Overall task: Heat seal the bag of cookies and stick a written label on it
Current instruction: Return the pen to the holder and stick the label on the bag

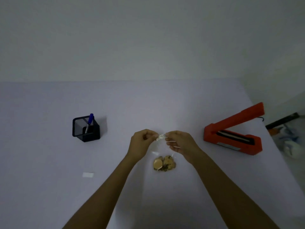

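Observation:
A clear bag of cookies (pixel 164 163) lies flat on the white table, between my forearms. Above its far end, my left hand (pixel 141 144) and my right hand (pixel 179 143) pinch a small white label (pixel 161 137) with dark writing between their fingertips, one hand at each end. The label is curled and held a little above the bag. The orange heat sealer (pixel 234 133) stands to the right with its arm raised open.
A black mesh pen holder (pixel 85 129) with a blue pen (pixel 90 120) stands at the left. A small white paper strip (pixel 88 174) lies near the front left. The table's right edge runs past the sealer, with clutter on the floor (pixel 287 134) beyond.

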`<state>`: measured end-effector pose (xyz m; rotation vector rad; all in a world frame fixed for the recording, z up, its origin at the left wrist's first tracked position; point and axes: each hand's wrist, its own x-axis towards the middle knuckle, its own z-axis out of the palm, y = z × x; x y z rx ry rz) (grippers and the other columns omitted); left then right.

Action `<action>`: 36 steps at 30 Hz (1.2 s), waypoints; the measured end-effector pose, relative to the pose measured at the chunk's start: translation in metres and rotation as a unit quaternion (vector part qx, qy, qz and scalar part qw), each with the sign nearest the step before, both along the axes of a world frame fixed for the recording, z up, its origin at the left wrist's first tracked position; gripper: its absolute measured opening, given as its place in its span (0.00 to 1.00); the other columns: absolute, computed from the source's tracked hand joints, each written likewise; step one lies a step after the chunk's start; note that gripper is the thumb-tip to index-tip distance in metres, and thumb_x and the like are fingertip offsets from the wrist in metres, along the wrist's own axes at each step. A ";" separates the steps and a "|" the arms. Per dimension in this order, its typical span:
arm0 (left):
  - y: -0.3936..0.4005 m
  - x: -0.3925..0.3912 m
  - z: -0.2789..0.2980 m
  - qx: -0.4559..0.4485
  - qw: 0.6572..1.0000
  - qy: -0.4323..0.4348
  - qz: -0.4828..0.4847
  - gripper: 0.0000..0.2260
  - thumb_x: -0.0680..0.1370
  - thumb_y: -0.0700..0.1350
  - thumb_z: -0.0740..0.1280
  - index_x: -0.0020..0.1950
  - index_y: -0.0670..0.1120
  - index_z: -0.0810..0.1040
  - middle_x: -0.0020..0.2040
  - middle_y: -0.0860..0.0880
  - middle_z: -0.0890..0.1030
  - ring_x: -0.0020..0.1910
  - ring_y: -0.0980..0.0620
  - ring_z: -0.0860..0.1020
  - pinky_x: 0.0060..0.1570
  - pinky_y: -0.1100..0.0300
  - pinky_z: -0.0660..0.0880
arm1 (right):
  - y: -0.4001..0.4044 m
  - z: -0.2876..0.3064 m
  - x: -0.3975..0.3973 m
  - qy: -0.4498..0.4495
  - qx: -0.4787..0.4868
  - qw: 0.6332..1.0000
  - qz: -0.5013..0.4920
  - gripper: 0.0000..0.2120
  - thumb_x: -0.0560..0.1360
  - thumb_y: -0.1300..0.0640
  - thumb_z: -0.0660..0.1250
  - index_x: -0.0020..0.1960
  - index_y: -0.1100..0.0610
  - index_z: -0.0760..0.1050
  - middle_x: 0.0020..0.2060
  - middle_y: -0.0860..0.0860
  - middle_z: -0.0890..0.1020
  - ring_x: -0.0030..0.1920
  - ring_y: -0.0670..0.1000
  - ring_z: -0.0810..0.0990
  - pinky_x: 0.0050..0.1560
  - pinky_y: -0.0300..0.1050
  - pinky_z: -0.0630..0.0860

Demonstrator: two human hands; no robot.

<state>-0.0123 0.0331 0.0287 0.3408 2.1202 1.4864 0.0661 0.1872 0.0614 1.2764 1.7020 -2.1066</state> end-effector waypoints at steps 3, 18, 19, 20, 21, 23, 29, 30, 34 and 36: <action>0.008 0.004 -0.018 -0.023 0.999 -0.021 -0.010 0.03 0.74 0.43 0.71 0.46 0.46 0.84 0.35 0.52 0.81 0.36 0.56 0.78 0.41 0.65 0.75 | 0.012 -0.021 0.000 -0.031 0.016 0.999 0.019 0.04 0.73 0.60 0.70 0.46 0.60 0.81 0.39 0.55 0.83 0.39 0.51 0.80 0.42 0.42 0.77; 0.019 0.020 -0.075 -0.159 0.987 0.015 -0.014 0.07 0.74 0.42 0.69 0.51 0.46 0.76 0.40 0.50 0.81 0.40 0.56 0.79 0.42 0.63 0.76 | 0.016 -0.106 0.006 -0.066 0.298 0.925 0.228 0.07 0.73 0.56 0.69 0.43 0.60 0.81 0.39 0.53 0.85 0.41 0.50 0.81 0.42 0.41 0.75; 0.020 0.020 -0.076 -0.162 0.987 0.014 -0.012 0.07 0.74 0.42 0.69 0.51 0.46 0.76 0.40 0.50 0.81 0.40 0.55 0.79 0.43 0.60 0.77 | 0.016 -0.108 0.005 -0.066 0.309 0.921 0.230 0.06 0.73 0.56 0.69 0.42 0.59 0.81 0.39 0.52 0.84 0.41 0.50 0.81 0.42 0.43 0.76; 0.021 0.020 -0.077 -0.164 0.986 0.015 -0.012 0.08 0.74 0.42 0.69 0.51 0.45 0.76 0.40 0.50 0.80 0.40 0.55 0.79 0.44 0.59 0.77 | 0.016 -0.110 0.004 -0.066 0.316 0.918 0.230 0.06 0.73 0.56 0.69 0.42 0.59 0.80 0.39 0.52 0.84 0.41 0.50 0.81 0.43 0.45 0.77; 0.022 0.019 -0.078 -0.165 0.986 0.017 -0.013 0.08 0.74 0.42 0.70 0.51 0.45 0.75 0.40 0.51 0.80 0.40 0.55 0.79 0.44 0.58 0.77 | 0.016 -0.111 0.003 -0.066 0.321 0.916 0.229 0.06 0.73 0.56 0.69 0.42 0.59 0.80 0.38 0.51 0.84 0.41 0.50 0.81 0.44 0.46 0.78; 0.024 0.018 -0.079 -0.167 0.986 0.024 -0.016 0.08 0.74 0.42 0.70 0.51 0.45 0.75 0.39 0.53 0.78 0.40 0.55 0.78 0.44 0.58 0.78 | 0.016 -0.113 0.002 -0.066 0.329 0.914 0.229 0.05 0.72 0.56 0.69 0.41 0.58 0.80 0.38 0.51 0.84 0.40 0.51 0.81 0.45 0.47 0.79; 0.028 0.020 -0.081 -0.175 0.983 0.053 -0.036 0.08 0.73 0.40 0.69 0.51 0.45 0.74 0.38 0.53 0.78 0.39 0.52 0.79 0.42 0.56 0.77 | 0.014 -0.115 0.002 -0.063 0.345 0.906 0.237 0.05 0.72 0.57 0.69 0.40 0.59 0.78 0.36 0.51 0.83 0.38 0.52 0.80 0.41 0.46 0.77; 0.029 0.020 -0.082 -0.177 0.982 0.059 -0.039 0.08 0.73 0.40 0.69 0.51 0.45 0.74 0.38 0.52 0.79 0.39 0.52 0.79 0.42 0.56 0.77 | 0.014 -0.115 0.003 -0.062 0.346 0.906 0.237 0.05 0.72 0.58 0.69 0.40 0.59 0.78 0.36 0.52 0.82 0.38 0.52 0.80 0.40 0.46 0.76; 0.031 0.019 -0.084 -0.184 0.978 0.077 -0.052 0.09 0.73 0.39 0.70 0.51 0.43 0.74 0.39 0.48 0.80 0.39 0.51 0.79 0.40 0.57 0.76 | 0.012 -0.116 0.004 -0.053 0.355 0.902 0.241 0.05 0.73 0.59 0.68 0.39 0.58 0.77 0.34 0.51 0.81 0.37 0.51 0.80 0.38 0.46 0.76; 0.032 0.019 -0.087 -0.190 0.976 0.088 -0.057 0.09 0.73 0.39 0.70 0.51 0.43 0.75 0.39 0.47 0.80 0.38 0.51 0.78 0.39 0.58 0.75 | 0.012 -0.117 0.004 -0.053 0.358 0.900 0.243 0.06 0.73 0.58 0.69 0.39 0.58 0.76 0.33 0.50 0.80 0.35 0.51 0.78 0.38 0.46 0.75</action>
